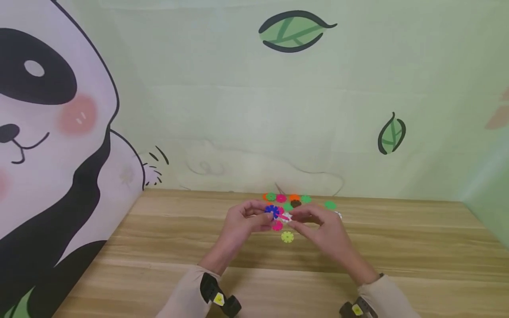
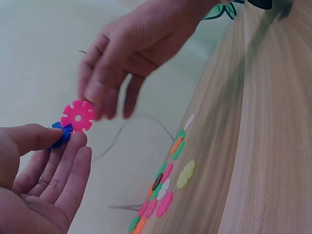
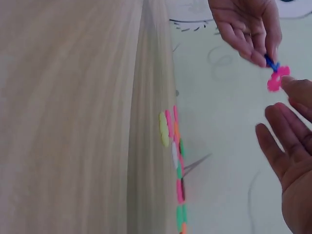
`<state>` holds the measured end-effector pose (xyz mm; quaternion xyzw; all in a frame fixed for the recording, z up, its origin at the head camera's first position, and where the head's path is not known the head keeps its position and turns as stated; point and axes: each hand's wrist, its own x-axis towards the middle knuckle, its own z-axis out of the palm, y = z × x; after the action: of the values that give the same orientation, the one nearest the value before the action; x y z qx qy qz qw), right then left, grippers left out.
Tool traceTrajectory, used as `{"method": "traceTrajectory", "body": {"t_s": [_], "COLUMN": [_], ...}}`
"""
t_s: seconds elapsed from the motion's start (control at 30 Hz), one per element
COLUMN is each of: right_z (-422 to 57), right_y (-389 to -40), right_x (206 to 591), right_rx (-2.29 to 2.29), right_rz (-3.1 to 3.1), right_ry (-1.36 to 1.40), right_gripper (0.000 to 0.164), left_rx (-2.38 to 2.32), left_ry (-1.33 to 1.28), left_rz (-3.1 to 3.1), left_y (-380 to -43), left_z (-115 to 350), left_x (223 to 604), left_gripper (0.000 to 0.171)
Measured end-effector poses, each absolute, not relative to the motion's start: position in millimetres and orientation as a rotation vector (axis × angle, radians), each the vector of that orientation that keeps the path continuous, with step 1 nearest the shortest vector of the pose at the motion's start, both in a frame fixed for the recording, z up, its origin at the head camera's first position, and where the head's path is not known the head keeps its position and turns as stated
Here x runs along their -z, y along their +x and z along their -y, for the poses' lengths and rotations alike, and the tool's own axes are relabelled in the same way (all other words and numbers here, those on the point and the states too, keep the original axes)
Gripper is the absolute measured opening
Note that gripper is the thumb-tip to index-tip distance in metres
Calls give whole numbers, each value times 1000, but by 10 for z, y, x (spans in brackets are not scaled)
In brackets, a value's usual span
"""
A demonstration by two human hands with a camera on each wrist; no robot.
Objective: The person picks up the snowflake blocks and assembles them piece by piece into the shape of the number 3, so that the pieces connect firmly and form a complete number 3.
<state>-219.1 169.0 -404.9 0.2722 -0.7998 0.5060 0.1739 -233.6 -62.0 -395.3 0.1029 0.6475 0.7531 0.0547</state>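
Note:
Both hands meet above the wooden table in the head view. My left hand [image 1: 244, 221] pinches a blue notched flower-shaped plastic disc [image 2: 61, 137] between thumb and fingers. The right hand [image 1: 324, 225] pinches a pink disc [image 2: 78, 116] of the same kind at its edge. In the left wrist view the pink disc stands at an angle to the blue one, their rims meeting at the notches. From the right wrist view, the blue disc [image 3: 271, 62] appears edge-on against the pink one.
Several loose discs in green, orange, pink, brown and white lie near the back of the wooden table [image 1: 191, 243]. A yellow disc [image 1: 287, 237] is closest to the front. Behind the table hangs a printed backdrop [image 1: 222, 110] with a panda.

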Motion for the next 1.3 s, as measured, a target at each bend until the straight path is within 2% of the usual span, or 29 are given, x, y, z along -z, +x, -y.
{"method": "traceTrajectory", "body": {"t_s": [0.4,0.6,0.77,1.0,1.3], "right_z": [-1808,-1787,-1738,-1699,-1758], "right_y": [-2532,-2625,-2663,-2677,-2619], "right_x": [4264,4296,4296,4286,4299], "right_rx": [-1362,-1277,-1210,-1142,-1329], "right_rz": [2663,2856,2956,2999,2939], "right_ry": [722,812,823,775,663], "right_gripper": [14,23,31,27,22], "left_rx": [-2270,-2222,-2210,-2174,-2159], "left_ry": [282,274,296,329,330], "left_rz": [-1966,-1978,-1971,-1999,-2010], "left_y": [-2363,-2367,-2377,-2364,-2351], "left_z": [669,692,711,714,692], "left_x": [4001,4013,4017,4001,4000], "left_gripper": [21,22,23,26,23]}}
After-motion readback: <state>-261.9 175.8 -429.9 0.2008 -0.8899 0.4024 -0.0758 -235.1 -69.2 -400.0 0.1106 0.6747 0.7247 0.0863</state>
